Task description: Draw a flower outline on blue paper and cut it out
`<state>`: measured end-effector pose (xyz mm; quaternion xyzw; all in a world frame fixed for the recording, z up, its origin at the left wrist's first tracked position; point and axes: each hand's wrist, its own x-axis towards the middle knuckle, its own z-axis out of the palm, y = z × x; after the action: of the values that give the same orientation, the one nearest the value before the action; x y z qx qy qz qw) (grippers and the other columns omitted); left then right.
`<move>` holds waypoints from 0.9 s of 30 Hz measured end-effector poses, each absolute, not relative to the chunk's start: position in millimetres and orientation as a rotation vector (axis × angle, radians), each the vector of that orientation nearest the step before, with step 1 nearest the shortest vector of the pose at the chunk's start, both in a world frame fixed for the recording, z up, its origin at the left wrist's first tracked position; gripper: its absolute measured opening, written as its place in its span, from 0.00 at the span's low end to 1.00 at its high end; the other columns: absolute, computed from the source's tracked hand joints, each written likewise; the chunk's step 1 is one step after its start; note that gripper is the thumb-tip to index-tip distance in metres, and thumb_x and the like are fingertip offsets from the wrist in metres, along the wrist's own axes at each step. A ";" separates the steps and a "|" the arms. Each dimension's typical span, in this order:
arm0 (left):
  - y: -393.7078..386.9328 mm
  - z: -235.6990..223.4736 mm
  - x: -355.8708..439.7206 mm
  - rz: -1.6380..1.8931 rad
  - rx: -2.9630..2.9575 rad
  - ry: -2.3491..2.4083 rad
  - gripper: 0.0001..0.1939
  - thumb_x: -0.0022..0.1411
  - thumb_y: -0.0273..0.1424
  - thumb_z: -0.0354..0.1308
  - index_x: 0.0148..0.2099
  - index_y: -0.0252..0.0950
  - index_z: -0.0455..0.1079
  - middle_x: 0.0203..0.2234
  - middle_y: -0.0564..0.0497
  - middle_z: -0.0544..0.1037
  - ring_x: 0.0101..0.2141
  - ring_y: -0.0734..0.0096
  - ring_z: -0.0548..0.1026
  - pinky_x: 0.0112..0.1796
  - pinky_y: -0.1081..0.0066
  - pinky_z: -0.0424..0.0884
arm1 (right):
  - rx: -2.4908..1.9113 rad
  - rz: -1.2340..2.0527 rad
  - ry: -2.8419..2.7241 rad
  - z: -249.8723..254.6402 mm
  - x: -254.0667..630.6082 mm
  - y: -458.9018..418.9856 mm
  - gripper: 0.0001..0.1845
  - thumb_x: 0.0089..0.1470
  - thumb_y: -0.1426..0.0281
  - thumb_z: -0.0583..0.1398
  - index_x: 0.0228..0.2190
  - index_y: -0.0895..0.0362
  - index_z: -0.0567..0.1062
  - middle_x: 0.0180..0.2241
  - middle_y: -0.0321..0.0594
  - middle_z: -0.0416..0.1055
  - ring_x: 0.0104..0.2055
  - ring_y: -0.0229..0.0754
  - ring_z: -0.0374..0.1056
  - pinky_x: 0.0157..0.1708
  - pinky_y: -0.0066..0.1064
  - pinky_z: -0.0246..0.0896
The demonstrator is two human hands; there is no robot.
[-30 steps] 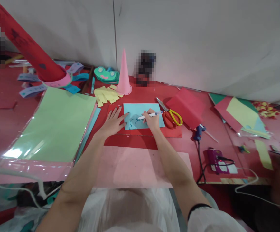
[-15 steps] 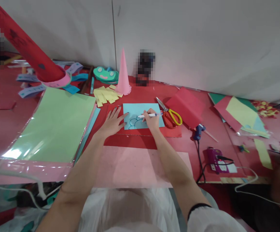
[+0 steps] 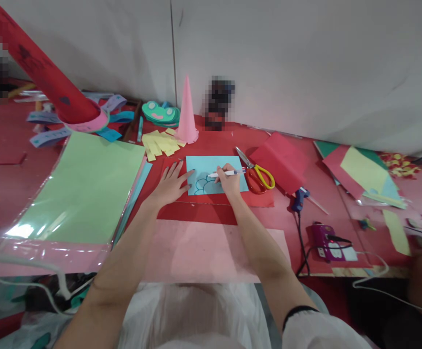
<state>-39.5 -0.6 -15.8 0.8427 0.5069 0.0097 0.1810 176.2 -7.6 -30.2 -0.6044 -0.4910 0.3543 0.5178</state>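
A light blue sheet of paper [image 3: 214,162] lies on red card, with a dark scalloped outline drawn on its lower left part. My right hand [image 3: 228,180] grips a white marker pen [image 3: 220,174], whose tip meets the sheet near the top of the outline. Spread flat, my left hand [image 3: 170,184] rests at the sheet's left side, with fingertips on its edge. Scissors [image 3: 260,175] with one yellow and one red handle lie just right of the sheet.
Behind the sheet stand a pink paper cone [image 3: 187,116] and yellow strips [image 3: 158,145]. Green paper in a clear sleeve [image 3: 83,189] lies left. Toward the right are red paper [image 3: 280,160], a blue glue gun [image 3: 300,198] and a purple power socket [image 3: 325,242]. Another person's arm shows far right.
Little differs: the pen and both hands are in nearly the same place on the sheet. The whole view has shifted very slightly.
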 end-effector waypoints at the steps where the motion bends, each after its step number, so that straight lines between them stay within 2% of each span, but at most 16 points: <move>1: -0.7 -15.7 -39.4 0.022 2.376 1.433 0.27 0.69 0.39 0.47 0.68 0.48 0.51 0.70 0.51 0.37 0.68 0.53 0.37 0.64 0.50 0.40 | -1.457 0.844 -1.178 -29.7 176.0 -7.8 0.19 0.52 0.60 0.57 0.17 0.52 0.56 0.10 0.28 0.62 0.17 0.35 0.61 0.27 0.28 0.59; 4: -1.3 -14.8 -38.8 0.025 2.374 1.437 0.27 0.69 0.39 0.47 0.68 0.48 0.52 0.70 0.50 0.37 0.68 0.53 0.36 0.64 0.50 0.40 | -1.471 0.840 -1.182 -28.3 175.7 -8.2 0.19 0.52 0.60 0.57 0.17 0.52 0.56 0.10 0.27 0.62 0.16 0.35 0.60 0.27 0.28 0.59; 11: -1.5 -13.1 -38.1 0.011 2.363 1.449 0.27 0.69 0.38 0.48 0.68 0.48 0.52 0.70 0.50 0.38 0.68 0.54 0.37 0.64 0.51 0.40 | -1.496 0.914 -1.144 -27.5 175.7 -8.1 0.17 0.49 0.66 0.56 0.16 0.52 0.55 0.07 0.26 0.59 0.15 0.35 0.59 0.28 0.29 0.60; 18: -0.3 -16.3 -39.1 0.022 2.372 1.437 0.27 0.69 0.39 0.47 0.68 0.49 0.52 0.70 0.51 0.37 0.68 0.54 0.36 0.64 0.51 0.40 | -1.522 0.848 -1.175 -23.8 173.2 -9.7 0.17 0.51 0.62 0.56 0.17 0.51 0.56 0.09 0.27 0.62 0.18 0.36 0.62 0.29 0.29 0.60; 23: -0.5 -16.8 -39.2 0.040 2.378 1.437 0.27 0.69 0.39 0.47 0.68 0.48 0.52 0.70 0.51 0.37 0.68 0.53 0.37 0.64 0.50 0.40 | -1.525 0.772 -1.164 -26.4 174.2 -8.9 0.18 0.52 0.61 0.56 0.17 0.51 0.55 0.09 0.26 0.60 0.17 0.36 0.60 0.31 0.29 0.61; 27: -0.9 -15.6 -39.3 0.035 2.366 1.438 0.27 0.69 0.39 0.48 0.68 0.49 0.52 0.70 0.51 0.38 0.68 0.53 0.37 0.64 0.50 0.40 | -1.500 0.735 -1.143 -27.9 176.5 -9.4 0.20 0.54 0.58 0.55 0.17 0.51 0.55 0.09 0.26 0.58 0.16 0.35 0.58 0.28 0.29 0.60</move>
<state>-39.3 -0.9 -15.6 0.8397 0.5105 0.0124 0.1851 176.5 -9.4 -27.9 -0.6284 -0.4788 0.3080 0.5301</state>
